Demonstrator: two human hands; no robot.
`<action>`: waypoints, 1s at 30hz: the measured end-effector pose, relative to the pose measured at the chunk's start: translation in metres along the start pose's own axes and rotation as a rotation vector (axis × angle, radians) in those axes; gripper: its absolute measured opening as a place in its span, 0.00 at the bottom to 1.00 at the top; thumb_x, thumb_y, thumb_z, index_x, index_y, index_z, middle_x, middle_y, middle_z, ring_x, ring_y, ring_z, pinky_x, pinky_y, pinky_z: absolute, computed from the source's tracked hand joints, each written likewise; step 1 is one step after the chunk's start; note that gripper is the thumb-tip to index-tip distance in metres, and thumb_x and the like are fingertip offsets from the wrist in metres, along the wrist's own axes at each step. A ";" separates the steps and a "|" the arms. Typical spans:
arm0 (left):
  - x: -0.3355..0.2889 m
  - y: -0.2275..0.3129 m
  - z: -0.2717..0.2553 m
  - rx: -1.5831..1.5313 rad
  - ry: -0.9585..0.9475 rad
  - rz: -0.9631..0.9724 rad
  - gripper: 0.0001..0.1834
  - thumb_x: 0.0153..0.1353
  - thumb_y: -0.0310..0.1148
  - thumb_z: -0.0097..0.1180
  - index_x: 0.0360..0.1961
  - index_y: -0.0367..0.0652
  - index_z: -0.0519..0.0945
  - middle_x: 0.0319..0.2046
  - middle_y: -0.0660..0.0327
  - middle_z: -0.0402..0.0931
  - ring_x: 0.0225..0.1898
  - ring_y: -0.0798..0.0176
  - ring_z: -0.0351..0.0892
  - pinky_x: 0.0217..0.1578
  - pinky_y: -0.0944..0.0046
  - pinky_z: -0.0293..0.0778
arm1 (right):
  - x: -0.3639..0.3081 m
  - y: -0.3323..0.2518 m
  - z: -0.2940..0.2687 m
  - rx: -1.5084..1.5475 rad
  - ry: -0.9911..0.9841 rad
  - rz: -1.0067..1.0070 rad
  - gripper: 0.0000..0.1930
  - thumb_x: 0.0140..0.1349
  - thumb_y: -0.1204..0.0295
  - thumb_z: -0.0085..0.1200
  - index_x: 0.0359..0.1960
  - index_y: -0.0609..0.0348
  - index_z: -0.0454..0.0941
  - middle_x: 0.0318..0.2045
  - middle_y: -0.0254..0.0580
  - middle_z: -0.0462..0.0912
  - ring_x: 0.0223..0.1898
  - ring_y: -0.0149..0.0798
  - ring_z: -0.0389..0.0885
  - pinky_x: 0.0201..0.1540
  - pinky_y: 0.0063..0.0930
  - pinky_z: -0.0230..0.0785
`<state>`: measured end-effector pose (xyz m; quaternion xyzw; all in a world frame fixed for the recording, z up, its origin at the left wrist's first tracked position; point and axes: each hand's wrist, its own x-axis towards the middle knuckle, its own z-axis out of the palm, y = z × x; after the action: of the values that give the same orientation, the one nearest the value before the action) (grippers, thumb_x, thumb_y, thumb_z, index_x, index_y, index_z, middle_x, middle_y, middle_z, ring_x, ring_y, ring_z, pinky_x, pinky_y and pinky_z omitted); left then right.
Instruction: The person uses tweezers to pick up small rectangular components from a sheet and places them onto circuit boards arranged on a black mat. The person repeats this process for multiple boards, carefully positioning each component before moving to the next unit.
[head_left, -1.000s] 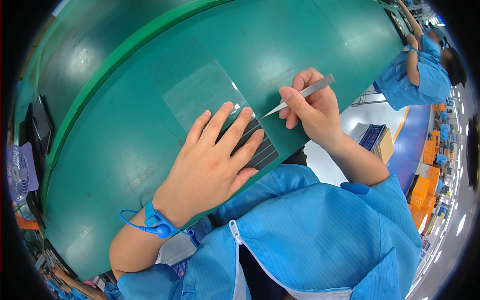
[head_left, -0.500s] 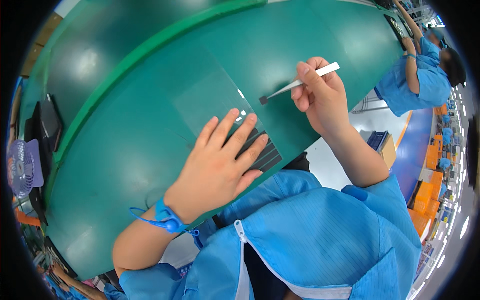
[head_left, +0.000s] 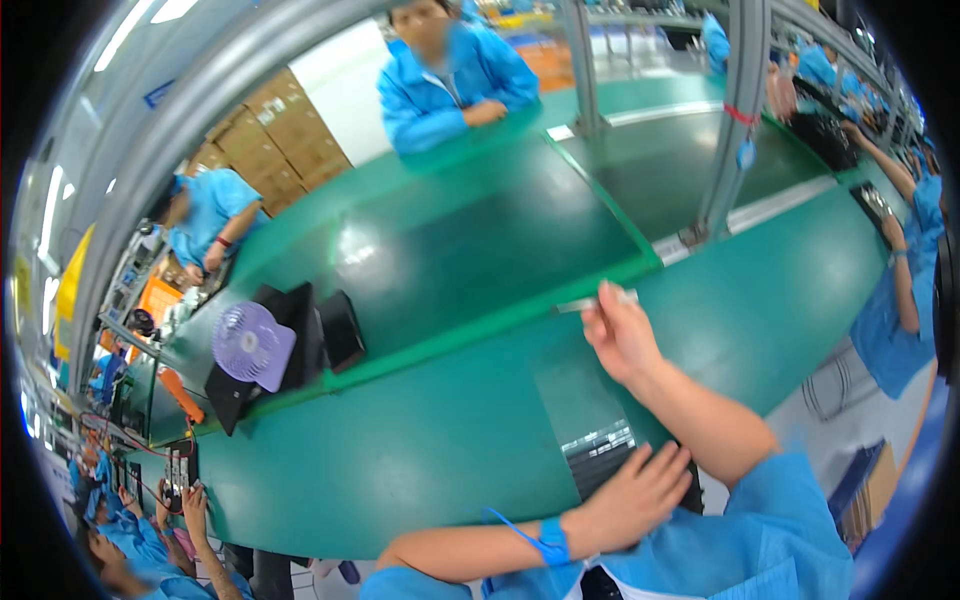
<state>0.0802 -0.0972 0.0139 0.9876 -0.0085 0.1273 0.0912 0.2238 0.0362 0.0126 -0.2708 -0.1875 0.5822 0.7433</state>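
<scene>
My left hand (head_left: 638, 497) lies flat with fingers spread on a dark rectangular panel (head_left: 603, 445) near the front edge of the green workbench (head_left: 420, 450). A blue wrist strap (head_left: 551, 541) with a coiled cord circles my left wrist. My right hand (head_left: 620, 335) is raised farther out over the bench, away from the panel, and pinches silver tweezers (head_left: 590, 302) that point left. A clear film sheet (head_left: 570, 395) covers the far part of the panel.
A purple desk fan (head_left: 252, 345) and dark upright devices (head_left: 330, 335) stand at the left. A raised dark conveyor (head_left: 480, 240) runs across the middle with metal posts (head_left: 735, 110). Other people in blue coats work opposite, at the left and right.
My head has lifted, so the view now takes in the conveyor and people beyond. My right hand with the tweezers has moved away from the panel; my left hand stays on it.
</scene>
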 end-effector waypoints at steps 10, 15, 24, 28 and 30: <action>-0.007 -0.015 0.008 0.022 -0.041 -0.462 0.42 0.59 0.61 0.44 0.66 0.43 0.57 0.67 0.39 0.45 0.66 0.33 0.44 0.53 0.27 0.54 | 0.016 -0.022 -0.029 0.012 -0.059 0.073 0.09 0.63 0.62 0.55 0.32 0.48 0.69 0.22 0.39 0.78 0.16 0.26 0.68 0.19 0.19 0.55; -0.003 -0.038 -0.001 0.016 -0.052 -0.457 0.40 0.60 0.61 0.43 0.67 0.48 0.57 0.67 0.41 0.45 0.66 0.32 0.44 0.53 0.25 0.53 | 0.023 -0.023 -0.037 0.021 -0.050 0.068 0.09 0.62 0.62 0.55 0.30 0.48 0.70 0.23 0.38 0.77 0.16 0.27 0.67 0.20 0.19 0.56; -0.001 -0.053 0.004 0.048 0.076 -0.496 0.34 0.60 0.55 0.49 0.62 0.48 0.65 0.63 0.47 0.58 0.63 0.41 0.57 0.52 0.35 0.61 | 0.025 -0.025 -0.039 0.033 -0.051 0.092 0.09 0.62 0.62 0.55 0.29 0.48 0.71 0.23 0.37 0.77 0.16 0.28 0.66 0.19 0.20 0.55; -0.001 -0.062 0.029 -0.377 0.479 -0.072 0.22 0.59 0.38 0.55 0.55 0.45 0.72 0.51 0.54 0.71 0.52 0.52 0.70 0.45 0.54 0.70 | 0.026 -0.022 -0.036 0.024 -0.041 0.107 0.09 0.64 0.62 0.52 0.29 0.49 0.71 0.22 0.37 0.77 0.16 0.27 0.64 0.20 0.20 0.54; -0.008 -0.059 0.035 -0.641 0.308 0.083 0.18 0.58 0.30 0.56 0.51 0.43 0.74 0.43 0.57 0.75 0.44 0.56 0.75 0.40 0.61 0.73 | 0.025 -0.018 -0.032 0.017 -0.049 0.128 0.09 0.65 0.62 0.51 0.29 0.49 0.71 0.21 0.38 0.77 0.15 0.27 0.63 0.20 0.20 0.53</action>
<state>0.0833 -0.0458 -0.0322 0.8769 -0.0740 0.2691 0.3913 0.2624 0.0509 -0.0022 -0.2614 -0.1830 0.6365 0.7021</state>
